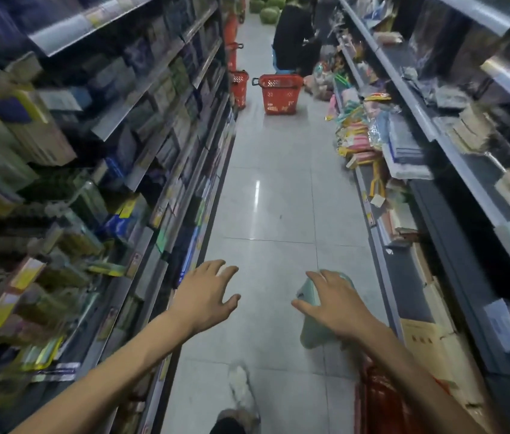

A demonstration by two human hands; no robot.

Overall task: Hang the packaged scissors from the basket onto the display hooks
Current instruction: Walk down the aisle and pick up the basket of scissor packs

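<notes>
Down the left side of the aisle, shiny packs (39,355) hang and lean on grey metal shelves (128,100), all blurry. The left hand (206,292) is held out flat, fingers spread wide, holding nothing. Over the smooth, glossy floor tiles (272,214), the right hand (331,305) grips a thin, pale green pack (313,336) from the top; I cannot tell if scissors are inside. Just below it sits the red plastic basket (378,399). I think the free hand should find a hook first, then slide the pack's hole on straight.
</notes>
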